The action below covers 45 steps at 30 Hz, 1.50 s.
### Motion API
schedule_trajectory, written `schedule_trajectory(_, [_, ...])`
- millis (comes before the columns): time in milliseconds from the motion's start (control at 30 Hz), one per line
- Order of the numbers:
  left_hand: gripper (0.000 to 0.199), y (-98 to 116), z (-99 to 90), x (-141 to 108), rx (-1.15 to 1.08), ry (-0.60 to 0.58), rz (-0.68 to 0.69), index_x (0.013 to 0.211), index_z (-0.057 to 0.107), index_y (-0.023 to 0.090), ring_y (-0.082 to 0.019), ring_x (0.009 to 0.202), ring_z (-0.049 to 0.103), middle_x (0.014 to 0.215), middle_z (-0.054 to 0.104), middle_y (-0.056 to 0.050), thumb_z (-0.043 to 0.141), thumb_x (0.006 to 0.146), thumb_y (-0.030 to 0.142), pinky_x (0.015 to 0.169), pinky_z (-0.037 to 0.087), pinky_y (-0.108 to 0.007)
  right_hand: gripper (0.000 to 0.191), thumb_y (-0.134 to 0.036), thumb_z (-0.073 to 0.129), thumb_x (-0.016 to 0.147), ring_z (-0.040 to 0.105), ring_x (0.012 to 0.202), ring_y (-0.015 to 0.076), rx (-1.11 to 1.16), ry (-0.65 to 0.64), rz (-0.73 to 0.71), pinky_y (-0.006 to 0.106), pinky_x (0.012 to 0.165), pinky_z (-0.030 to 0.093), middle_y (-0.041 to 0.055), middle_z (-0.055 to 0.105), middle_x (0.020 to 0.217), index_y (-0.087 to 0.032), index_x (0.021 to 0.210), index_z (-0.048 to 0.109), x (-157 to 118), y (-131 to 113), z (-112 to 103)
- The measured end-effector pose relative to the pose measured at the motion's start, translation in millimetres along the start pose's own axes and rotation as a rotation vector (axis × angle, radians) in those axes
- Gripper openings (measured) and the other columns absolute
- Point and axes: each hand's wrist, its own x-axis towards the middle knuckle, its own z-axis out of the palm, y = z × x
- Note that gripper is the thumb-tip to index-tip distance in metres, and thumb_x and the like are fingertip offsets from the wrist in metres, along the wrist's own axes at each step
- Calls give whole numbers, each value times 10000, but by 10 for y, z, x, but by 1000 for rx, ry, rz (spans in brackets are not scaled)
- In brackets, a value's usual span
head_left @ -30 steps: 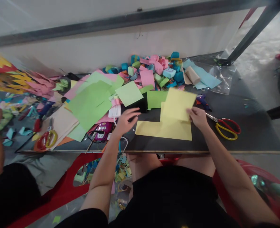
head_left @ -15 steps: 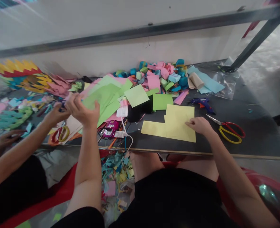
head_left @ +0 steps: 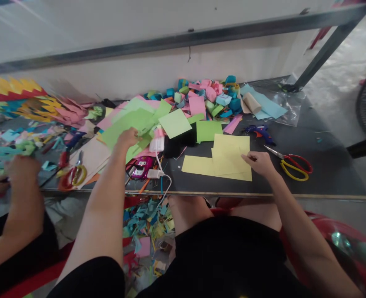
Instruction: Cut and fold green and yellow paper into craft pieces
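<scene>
Yellow sheets under the right hand, green sheets under the left

Yellow sheets (head_left: 229, 153) lie overlapped flat on the dark table (head_left: 322, 169), near its front edge; taking them as the middle of a clock face, with the wearer at six, the right hand (head_left: 260, 162) is at three, its fingertips at the sheets' right side; its fingers are curled in narrow, though whether they pinch any paper I cannot tell.

The left hand (head_left: 129, 138) is out at nine, over the large green sheets (head_left: 128, 123); its fingers are bent and close together, and the picture does not show whether they grip a sheet.

Red-and-yellow-handled scissors (head_left: 294, 164) lie at three, beyond the right hand, blades towards it; a blue glue gun (head_left: 261, 133) rests at two; a smaller green sheet (head_left: 209, 131) is at eleven, with a pale green square (head_left: 174, 123) at ten; a heap of folded paper pieces (head_left: 208, 94) sits between eleven and twelve, against the wall; light blue paper (head_left: 265, 103) lies between one and two.

Towards nine are a magenta device (head_left: 142, 167) and, farther out, a second pair of scissors (head_left: 77, 174); a co-worker's hand (head_left: 22, 166), blurred, is farther still that way.
</scene>
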Motion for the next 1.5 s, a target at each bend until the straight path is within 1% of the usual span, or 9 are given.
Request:
schedule_trajectory(167, [401, 1073, 29, -245, -306, 28, 117, 1236, 597, 178, -121, 770, 678, 1056, 742, -62, 710, 895, 357, 753, 566, -267, 477, -678, 641, 835, 549, 574, 149, 385, 47, 31, 280, 531, 406, 20, 614, 632, -208, 765, 604, 106, -280, 144])
schedule_trajectory(267, [434, 1878, 228, -685, -974, -432, 327, 1259, 632, 207, -118, 635, 655, 1023, 741, -102, 466, 1017, 527, 541, 514, -260, 533, -638, 723, 807, 695, 938, 217, 482, 180, -83, 304, 666, 555, 100, 726, 1096, -233, 1140, 628, 256, -581, 173])
schedule_trajectory(367, [558, 2395, 293, -1050, -1198, -806, 480, 1171, 714, 171, -121, 541, 629, 928, 763, -131, 522, 961, 651, 451, 458, -257, 686, -679, 717, 804, 686, 1109, 235, 592, 350, -167, 325, 738, 611, 119, 623, 1379, -293, 1343, 539, 367, -790, 20])
schedule_trajectory(533, [611, 2622, 161, -1113, -1007, -1091, 565, 1077, 768, 164, -158, 555, 697, 882, 794, -144, 627, 868, 720, 466, 523, -253, 509, -646, 729, 832, 708, 657, 161, 683, 329, -119, 248, 458, 518, 58, 742, 917, -252, 1152, 678, 326, -885, -392])
schedule_trajectory(700, [428, 2654, 203, -877, -775, -860, 643, 969, 777, 161, -201, 693, 744, 794, 776, -106, 700, 889, 574, 616, 595, -300, 385, -579, 776, 818, 678, 552, 155, 665, 247, -63, 258, 424, 515, 45, 724, 727, -202, 870, 721, 281, -760, -489])
schedule_trajectory(933, [311, 2236, 647, -1055, -375, 66, 461, 1123, 715, 178, -256, 1071, 689, 1139, 755, -119, 703, 911, 405, 962, 548, -410, 450, -594, 846, 705, 644, 513, 151, 700, 417, 305, 300, 464, 551, 60, 741, 721, -199, 860, 696, 70, 167, -204])
schedule_trajectory(1067, [271, 2164, 1140, -1543, -230, -40, 714, 1002, 759, 175, -254, 981, 728, 966, 796, -106, 618, 977, 405, 883, 584, -401, 490, -603, 863, 661, 631, 500, 157, 692, 368, 431, 276, 411, 492, 74, 739, 714, -191, 850, 677, -42, 498, -94])
schedule_trajectory(1200, [308, 2209, 1509, -1712, -185, -91, 1107, 1035, 772, 144, -233, 1143, 731, 1139, 791, -132, 516, 1040, 316, 944, 610, -369, 511, -575, 882, 633, 593, 452, 126, 684, 354, 461, 236, 371, 439, 42, 742, 716, -203, 895, 651, -12, 529, -132])
schedule_trajectory(1500, [202, 2146, 1557, -1463, -213, 122, 1491, 1017, 758, 108, -188, 1065, 764, 1083, 808, -114, 558, 1004, 133, 882, 641, -294, 427, -517, 762, 778, 650, 600, 183, 267, 364, 406, 320, 518, 542, 81, 747, 857, -199, 1037, 642, -77, 447, 85])
